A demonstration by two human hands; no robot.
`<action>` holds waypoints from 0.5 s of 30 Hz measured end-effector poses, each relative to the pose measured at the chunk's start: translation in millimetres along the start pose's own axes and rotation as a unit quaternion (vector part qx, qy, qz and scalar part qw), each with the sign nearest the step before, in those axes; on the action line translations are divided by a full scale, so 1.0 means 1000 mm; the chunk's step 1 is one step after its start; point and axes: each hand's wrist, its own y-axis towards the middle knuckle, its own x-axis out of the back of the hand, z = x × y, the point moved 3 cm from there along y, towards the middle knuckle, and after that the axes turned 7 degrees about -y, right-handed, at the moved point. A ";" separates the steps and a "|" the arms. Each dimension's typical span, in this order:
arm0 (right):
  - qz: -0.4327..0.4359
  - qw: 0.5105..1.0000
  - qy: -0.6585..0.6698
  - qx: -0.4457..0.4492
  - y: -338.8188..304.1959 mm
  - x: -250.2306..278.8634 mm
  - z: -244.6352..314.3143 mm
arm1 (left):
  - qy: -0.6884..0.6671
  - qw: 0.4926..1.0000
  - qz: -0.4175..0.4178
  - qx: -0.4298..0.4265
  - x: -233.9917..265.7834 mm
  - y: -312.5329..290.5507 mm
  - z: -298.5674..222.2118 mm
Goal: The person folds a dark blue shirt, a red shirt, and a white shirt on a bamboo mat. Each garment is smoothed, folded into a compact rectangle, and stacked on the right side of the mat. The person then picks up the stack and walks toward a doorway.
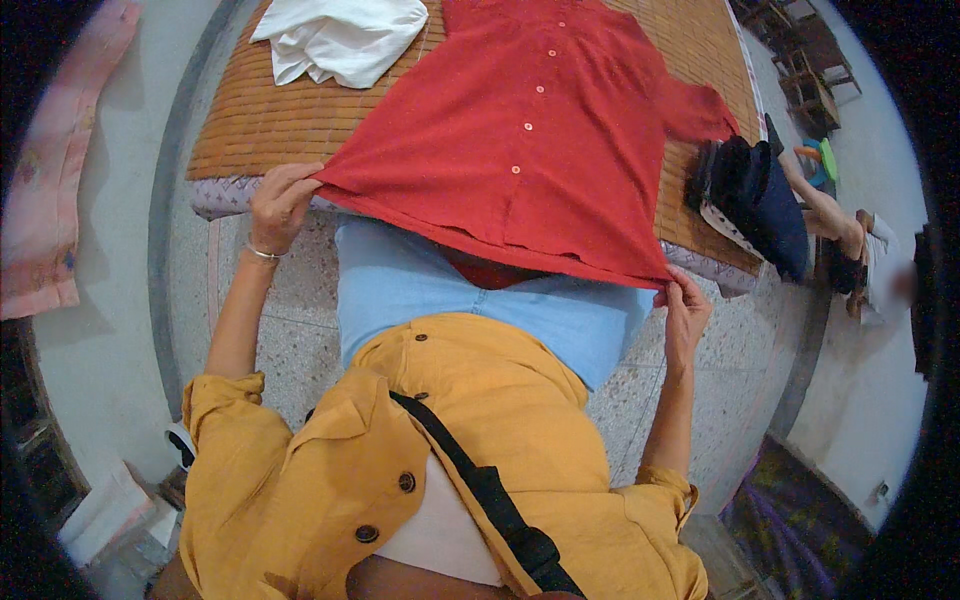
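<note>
A red button-up shirt [580,130] lies spread front side up, its row of pale buttons running down the middle. Its hem reaches past the near edge of the bed mat. My left hand [283,205] pinches the hem's left corner between thumb and fingers. At the opposite corner, my right hand [685,310] grips the hem the same way. Between the two hands the hem is drawn fairly taut, sagging a little over my lap. The shirt's collar is cut off by the top of the view.
A brown slatted mat [270,125] covers the bed under the shirt. Crumpled white cloth [345,40] lies at the far left. Dark folded clothes [755,200] are stacked at the right edge. Another person [870,250] is beyond, at the right. A pink curtain [60,180] hangs at left.
</note>
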 end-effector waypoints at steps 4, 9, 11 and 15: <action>-0.003 0.976 -0.160 0.149 -0.007 -0.006 0.030 | -0.042 0.998 0.015 0.039 0.004 -0.001 -0.001; 0.046 0.880 -0.329 0.339 -0.007 0.013 0.072 | -0.107 0.988 0.093 0.063 0.042 0.016 -0.016; 0.056 0.897 -0.234 0.372 0.000 0.023 0.105 | -0.212 0.967 0.080 0.117 0.069 0.030 -0.020; 0.039 0.981 0.078 0.174 0.082 0.055 0.098 | -0.436 0.880 0.033 0.187 0.093 0.059 0.030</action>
